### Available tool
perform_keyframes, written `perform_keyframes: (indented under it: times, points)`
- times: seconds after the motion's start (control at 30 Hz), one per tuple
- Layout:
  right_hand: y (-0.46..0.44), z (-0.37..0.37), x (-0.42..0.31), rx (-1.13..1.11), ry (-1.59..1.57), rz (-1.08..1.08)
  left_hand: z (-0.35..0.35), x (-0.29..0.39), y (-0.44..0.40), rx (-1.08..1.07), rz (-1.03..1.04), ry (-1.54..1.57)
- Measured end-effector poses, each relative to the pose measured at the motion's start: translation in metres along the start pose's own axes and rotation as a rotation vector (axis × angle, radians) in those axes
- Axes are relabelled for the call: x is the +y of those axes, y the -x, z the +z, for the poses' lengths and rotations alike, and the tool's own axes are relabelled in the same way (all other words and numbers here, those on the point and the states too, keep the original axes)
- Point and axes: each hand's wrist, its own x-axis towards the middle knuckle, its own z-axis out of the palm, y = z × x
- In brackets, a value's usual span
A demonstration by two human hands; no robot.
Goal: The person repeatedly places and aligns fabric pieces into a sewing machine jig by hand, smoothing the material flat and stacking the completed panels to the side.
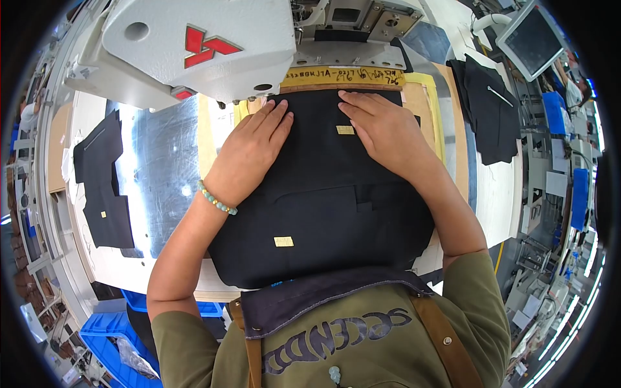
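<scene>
A black fabric panel (310, 155) lies under both my hands, its far edge along a yellow strip with handwriting (310, 76) at the sewing machine. My left hand (252, 152) rests flat on the panel's left side, fingers stretched toward the machine. On the upper right part of the same cloth, my right hand (388, 132) lies with fingers extended. A small yellow label (345, 130) sits beside the right hand, and a second paper label (283, 242) is on the cloth nearer my body. The fabric's near end reaches my apron (336, 297).
The white sewing machine head (194, 52) overhangs at the upper left. Black cut pieces lie at the left (103, 181) and right (488, 110). A monitor (530, 39) stands at the upper right. Blue crates (113, 343) sit at the lower left.
</scene>
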Motion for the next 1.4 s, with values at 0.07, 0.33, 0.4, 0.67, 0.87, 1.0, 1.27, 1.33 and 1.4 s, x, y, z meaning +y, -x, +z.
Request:
perform_keyframes:
  times: [0.07,0.33,0.4,0.67,0.87,1.0,1.27,1.33,1.4]
  points:
    - [0.000,0.000,0.000,-0.002,0.000,-0.001,-0.004,-0.001,-0.002,-0.032,0.005,-0.007]
    - [0.000,-0.002,0.000,-0.004,-0.026,-0.006,-0.009,-0.002,-0.005,-0.032,0.006,0.006]
    - [0.000,-0.001,0.002,0.005,-0.016,-0.029,-0.007,-0.001,-0.004,-0.029,-0.010,-0.004]
    - [-0.002,-0.004,-0.001,-0.022,-0.004,-0.016,-0.007,-0.002,-0.002,-0.009,0.002,0.029]
    - [-0.003,-0.006,0.003,-0.030,-0.038,-0.054,-0.008,0.001,-0.004,-0.009,-0.022,0.007]
    - [-0.004,-0.008,0.000,-0.034,-0.037,-0.070,-0.008,0.004,-0.004,-0.008,-0.064,0.005]
    - [-0.004,-0.009,-0.002,-0.032,-0.014,-0.106,-0.006,0.030,-0.025,0.038,-0.005,0.131]
    - [-0.004,-0.009,-0.003,-0.017,-0.001,-0.120,-0.006,0.037,-0.029,0.040,-0.001,0.127]
    - [-0.006,-0.009,-0.006,-0.002,-0.001,-0.132,-0.009,0.038,-0.030,0.042,-0.003,0.106]
